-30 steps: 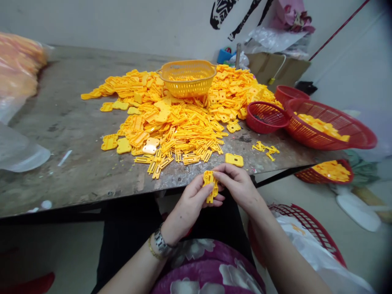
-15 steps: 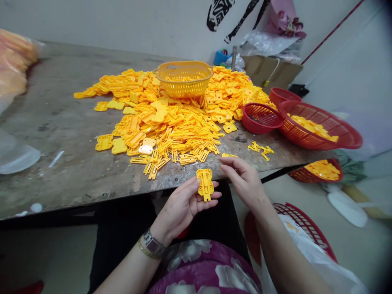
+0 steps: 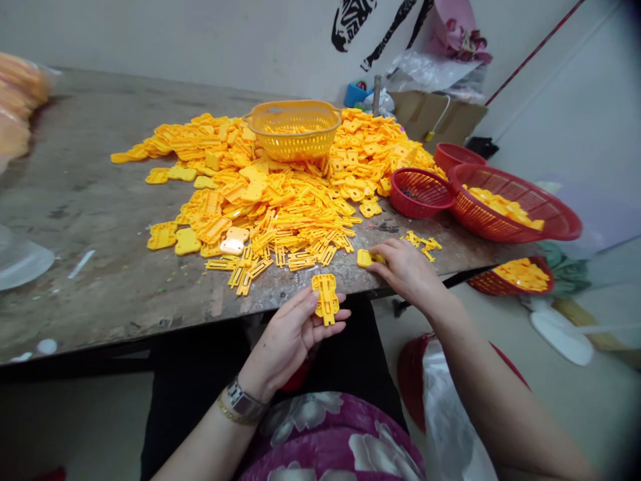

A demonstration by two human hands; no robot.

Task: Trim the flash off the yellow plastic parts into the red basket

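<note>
head view: the bench (image 3: 100,220) is a worn, grey-brown slab, scuffed and speckled with bits, pushed up against a plain pale wall. a big pile of yellow plastic parts (image 3: 280,194) covers the middle of it, with a yellow basket (image 3: 293,130) sitting on the pile at the back. at the right end are a small red basket (image 3: 420,192) and, touching it, a wide red basket (image 3: 515,207) with yellow parts inside. another red basket (image 3: 521,275) sits lower down past the bench edge. there's a cardboard box (image 3: 435,113) and crumpled plastic in the far corner.

left hand (image 3: 290,334) is over the lap just below the bench edge, fingers pinched round a yellow slotted part (image 3: 325,298), held upright. right hand (image 3: 408,270) rests on the bench's near edge, fingertips on a flat yellow piece (image 3: 364,258). can't tell if it's gripped or just touched.

writing: only black painted marks (image 3: 350,20) on the wall, cut off at the top, not readable.
</note>
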